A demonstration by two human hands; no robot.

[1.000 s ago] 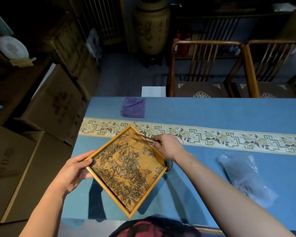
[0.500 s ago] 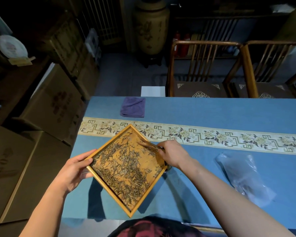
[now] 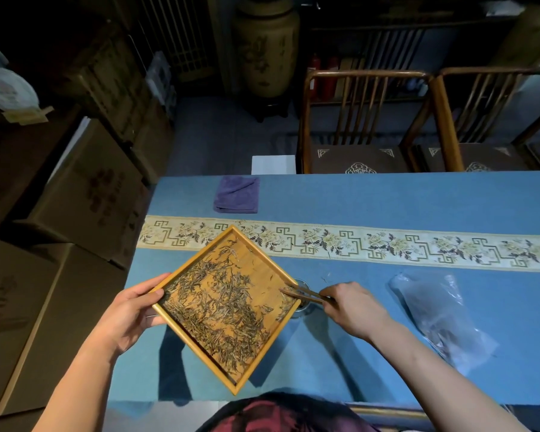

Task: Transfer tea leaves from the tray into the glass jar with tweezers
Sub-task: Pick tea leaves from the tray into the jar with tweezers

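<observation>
Table (image 3: 371,198), blue cloth w/ a floral runner (image 3: 387,247) across it, fills most of the view. Behind it 2 wooden chairs (image 3: 362,120), a tall vase (image 3: 267,48) and cardboard boxes (image 3: 85,198) stacked at left.

Tray (image 3: 264,269) (square, bamboo-coloured, turned like a diamond) is held above the cloth near the table's left end and casts a shadow below it. Its right corner lies over the jar. Leaves (image 3: 219,310) cover most of the tray floor, thickest in the middle and lower half; the top corner is nearly bare.

Clear bag (image 3: 434,316) lies crumpled on the cloth at right, well apart from the tray. Purple towel (image 3: 237,194) sits folded at the far edge, beyond the runner.

Left hand (image 3: 128,316) grips the tray's left corner: thumb on top of the rim, other fingers curled underneath.

Right hand (image 3: 353,310) pinches the tweezers (image 3: 303,293) betw. thumb and fingers, other fingers curled in. Tips point left, over the tray's right corner. Can't tell if they hold a leaf.

Jar (image 3: 304,304) stands on the cloth just beside the right hand, mostly hidden by the tray corner and tweezers; only part of its rim and glass shows. A few stray leaves lie on the cloth just beyond it.
</observation>
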